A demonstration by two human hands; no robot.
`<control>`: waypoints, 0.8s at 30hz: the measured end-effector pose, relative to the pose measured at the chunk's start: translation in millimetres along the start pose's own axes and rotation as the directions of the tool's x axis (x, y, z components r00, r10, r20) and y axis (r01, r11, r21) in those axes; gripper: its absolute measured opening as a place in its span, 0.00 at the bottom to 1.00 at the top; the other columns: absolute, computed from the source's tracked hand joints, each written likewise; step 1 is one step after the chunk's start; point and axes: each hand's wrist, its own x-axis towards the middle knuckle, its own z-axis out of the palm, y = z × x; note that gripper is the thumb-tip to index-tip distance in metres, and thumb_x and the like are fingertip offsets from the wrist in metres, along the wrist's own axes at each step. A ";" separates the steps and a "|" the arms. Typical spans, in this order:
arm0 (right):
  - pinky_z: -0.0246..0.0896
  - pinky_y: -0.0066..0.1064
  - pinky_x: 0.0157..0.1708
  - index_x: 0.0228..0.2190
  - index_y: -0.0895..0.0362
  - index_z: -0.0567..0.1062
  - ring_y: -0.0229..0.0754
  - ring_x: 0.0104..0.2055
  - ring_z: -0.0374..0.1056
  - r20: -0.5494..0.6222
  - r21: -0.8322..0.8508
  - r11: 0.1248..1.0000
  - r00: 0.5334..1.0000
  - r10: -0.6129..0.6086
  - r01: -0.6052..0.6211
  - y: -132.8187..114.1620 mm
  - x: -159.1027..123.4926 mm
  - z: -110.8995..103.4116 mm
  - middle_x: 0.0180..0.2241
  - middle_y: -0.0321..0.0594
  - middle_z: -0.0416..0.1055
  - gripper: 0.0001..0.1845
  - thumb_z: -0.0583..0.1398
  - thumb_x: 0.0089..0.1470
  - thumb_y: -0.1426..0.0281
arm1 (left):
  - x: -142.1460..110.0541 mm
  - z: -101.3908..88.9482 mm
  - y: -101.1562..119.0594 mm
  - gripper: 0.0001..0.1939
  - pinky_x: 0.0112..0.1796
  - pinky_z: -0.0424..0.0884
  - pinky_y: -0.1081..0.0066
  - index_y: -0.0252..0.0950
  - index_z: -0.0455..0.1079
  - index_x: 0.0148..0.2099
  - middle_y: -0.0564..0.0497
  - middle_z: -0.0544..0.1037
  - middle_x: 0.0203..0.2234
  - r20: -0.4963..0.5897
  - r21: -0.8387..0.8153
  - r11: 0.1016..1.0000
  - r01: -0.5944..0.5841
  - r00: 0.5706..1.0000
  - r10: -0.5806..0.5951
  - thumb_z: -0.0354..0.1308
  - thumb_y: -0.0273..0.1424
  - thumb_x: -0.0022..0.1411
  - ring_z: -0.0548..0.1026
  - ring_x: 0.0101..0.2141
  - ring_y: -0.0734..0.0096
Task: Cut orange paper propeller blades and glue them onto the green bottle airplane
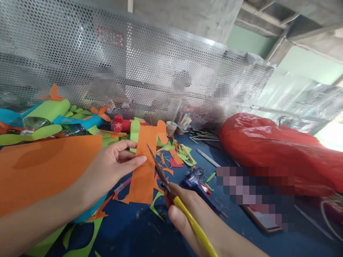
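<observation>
My left hand [120, 159] pinches a strip of orange paper [143, 182] by its left edge, thumb in front and fingers behind. The strip stands nearly upright above the blue table. Yellow-handled scissors [187, 217] are in my right hand [184, 207], whose fingers close around the handle. The blades look nearly together and point up and left, their tip in front of the strip's middle. Whether the tip touches the paper I cannot tell. A large orange sheet [48, 160] lies behind my left forearm.
Green and orange scraps [184, 153] litter the blue table [118, 235]. A blue glue gun [195, 180] and a phone [262, 217] lie to the right, before a red plastic bag [276, 153]. Paper-covered bottles [50, 110] stand left; cups with pens [182, 125] stand by the perforated metal screen [160, 64].
</observation>
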 end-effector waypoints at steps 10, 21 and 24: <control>0.47 0.28 0.20 0.31 0.58 0.64 0.36 0.23 0.54 0.037 0.017 1.000 0.999 0.000 0.000 -2.1 0.5 -1.5 0.24 0.35 0.61 0.34 0.41 0.56 0.40 | -2.2 0.8 3.8 0.20 0.24 0.71 0.71 0.42 0.65 0.45 0.55 0.82 0.25 -0.069 0.327 0.945 -0.029 0.996 0.054 0.64 0.43 0.53 0.80 0.30 0.60; 0.46 0.28 0.20 0.30 0.58 0.64 0.35 0.23 0.52 0.041 0.020 1.000 0.999 0.010 -0.011 -1.4 1.0 -2.6 0.24 0.35 0.60 0.34 0.42 0.55 0.39 | -4.8 -0.4 3.4 0.17 0.22 0.65 0.74 0.43 0.62 0.41 0.56 0.81 0.25 -0.062 0.333 0.942 -0.053 0.995 0.078 0.63 0.43 0.54 0.78 0.28 0.64; 0.45 0.28 0.20 0.30 0.58 0.64 0.35 0.23 0.52 0.031 0.012 1.000 0.999 0.024 -0.024 -1.1 1.8 -2.9 0.23 0.34 0.60 0.35 0.42 0.54 0.38 | -4.9 0.9 4.1 0.17 0.21 0.65 0.75 0.43 0.62 0.41 0.56 0.81 0.24 -0.070 0.336 0.941 -0.045 0.995 0.073 0.63 0.42 0.54 0.78 0.26 0.65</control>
